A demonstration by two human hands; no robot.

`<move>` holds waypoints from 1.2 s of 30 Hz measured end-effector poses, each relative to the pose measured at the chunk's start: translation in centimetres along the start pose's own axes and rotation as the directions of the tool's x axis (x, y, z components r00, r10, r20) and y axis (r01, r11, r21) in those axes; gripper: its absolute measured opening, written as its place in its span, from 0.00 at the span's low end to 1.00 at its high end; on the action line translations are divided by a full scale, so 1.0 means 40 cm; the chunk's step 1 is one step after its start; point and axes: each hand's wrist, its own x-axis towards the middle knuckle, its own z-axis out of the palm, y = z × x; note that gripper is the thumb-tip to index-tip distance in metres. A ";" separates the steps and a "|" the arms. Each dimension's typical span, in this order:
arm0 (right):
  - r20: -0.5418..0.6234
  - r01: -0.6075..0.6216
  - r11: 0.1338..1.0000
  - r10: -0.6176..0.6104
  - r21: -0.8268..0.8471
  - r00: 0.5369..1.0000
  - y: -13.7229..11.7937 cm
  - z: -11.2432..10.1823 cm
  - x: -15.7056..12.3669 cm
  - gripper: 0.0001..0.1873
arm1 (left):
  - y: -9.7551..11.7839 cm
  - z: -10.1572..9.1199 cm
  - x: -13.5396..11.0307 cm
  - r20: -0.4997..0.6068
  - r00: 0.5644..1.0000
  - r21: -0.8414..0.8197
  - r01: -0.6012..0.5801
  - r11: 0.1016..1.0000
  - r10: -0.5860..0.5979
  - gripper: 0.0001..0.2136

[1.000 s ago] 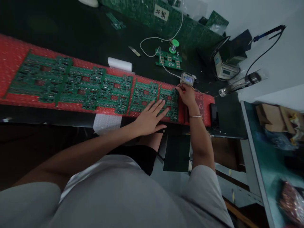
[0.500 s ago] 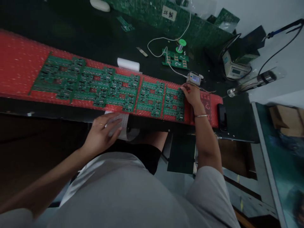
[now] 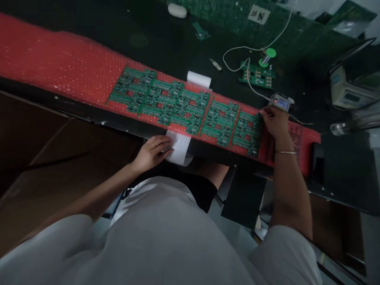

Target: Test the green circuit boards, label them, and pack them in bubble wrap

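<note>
Several green circuit boards [image 3: 190,109] lie in a row on a long red bubble-wrap sheet [image 3: 68,67] across the dark bench. My left hand [image 3: 152,150] rests with curled fingers on a white label strip [image 3: 179,147] that hangs over the bench's front edge below the boards. My right hand [image 3: 274,122] sits at the right end of the row, fingers pinched by the top corner of the last board [image 3: 247,128]; what the fingers hold is too small to make out. A small grey meter [image 3: 280,103] lies just behind that hand.
A white roll [image 3: 198,79] lies behind the boards. Farther back are a small green board [image 3: 257,75] with a white wire, a green solder spool [image 3: 267,55], larger green panels [image 3: 225,16] and a beige instrument [image 3: 348,93] at right. A dark phone [image 3: 316,172] lies by the wrap's right end.
My left hand left the boards on the right and came down to the white label strip at the front edge. The view swung left; my right hand stayed at the last board.
</note>
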 end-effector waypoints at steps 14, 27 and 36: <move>-0.061 0.004 0.999 -0.001 0.039 0.998 -0.017 0.001 -0.012 0.21 | -0.013 0.011 0.005 -0.011 0.981 -0.079 0.192 0.978 -0.193 0.05; -0.048 -0.023 0.997 0.026 0.071 0.999 -0.024 0.005 -0.007 0.18 | 0.052 -0.066 0.131 0.063 0.947 -0.165 0.320 0.933 -0.314 0.08; -0.196 -0.127 0.970 0.169 0.209 0.966 -0.036 -0.014 -0.005 0.18 | 0.186 0.300 0.650 0.300 0.954 -0.466 0.134 0.875 0.014 0.05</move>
